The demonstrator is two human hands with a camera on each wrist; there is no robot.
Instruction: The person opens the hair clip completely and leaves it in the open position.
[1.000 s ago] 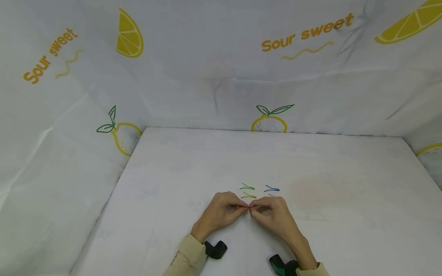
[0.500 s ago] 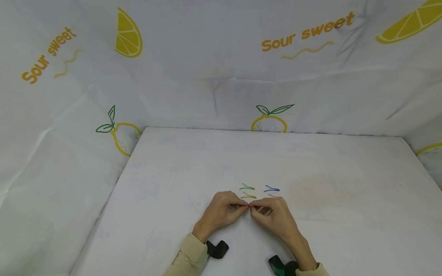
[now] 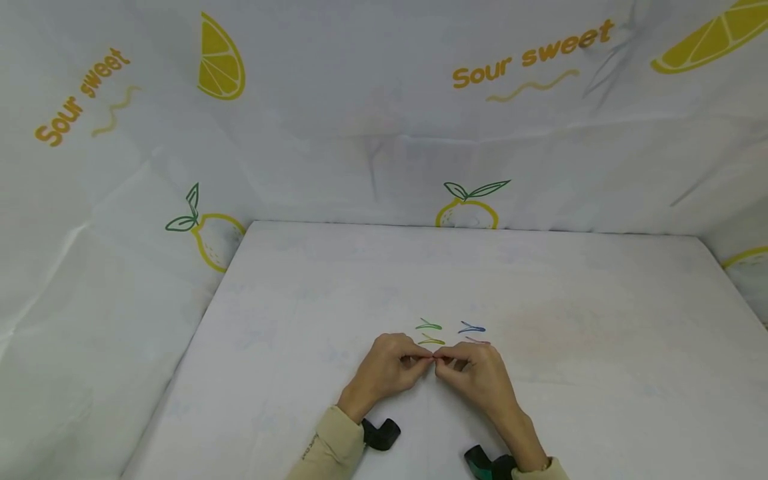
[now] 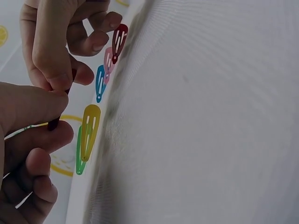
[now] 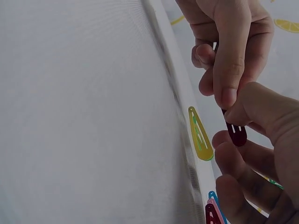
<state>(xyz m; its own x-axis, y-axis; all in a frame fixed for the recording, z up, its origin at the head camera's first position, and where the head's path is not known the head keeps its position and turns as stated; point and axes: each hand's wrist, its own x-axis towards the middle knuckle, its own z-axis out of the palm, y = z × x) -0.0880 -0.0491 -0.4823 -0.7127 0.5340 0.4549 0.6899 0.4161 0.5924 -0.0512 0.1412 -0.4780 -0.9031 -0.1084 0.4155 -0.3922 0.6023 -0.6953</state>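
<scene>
Both hands meet fingertip to fingertip over the white table, with a dark red snap hair clip point(image 5: 237, 135) between them. My left hand point(image 3: 384, 367) pinches one end of it between thumb and forefinger. The other end is pinched by my right hand point(image 3: 477, 377), whose fingers hide part of the clip. Just beyond the hands lie a green hair clip point(image 3: 429, 325) and a yellow one point(image 3: 432, 340) on the left. A blue clip point(image 3: 472, 327) and a pink clip point(image 3: 478, 341) lie on the right. Another dark red clip point(image 4: 120, 43) shows in the left wrist view, beside the pink one.
The white table point(image 3: 336, 287) extends around the hands to a back edge. A pale cloth backdrop point(image 3: 336, 100) with lemon prints rises behind and at the sides. Black wrist mounts point(image 3: 384, 435) stick out beside the sleeves, low over the table.
The left forearm and sleeve have shifted slightly to the right, and the pinched fingertips have edged a little the same way. The clips on the table stay put.
</scene>
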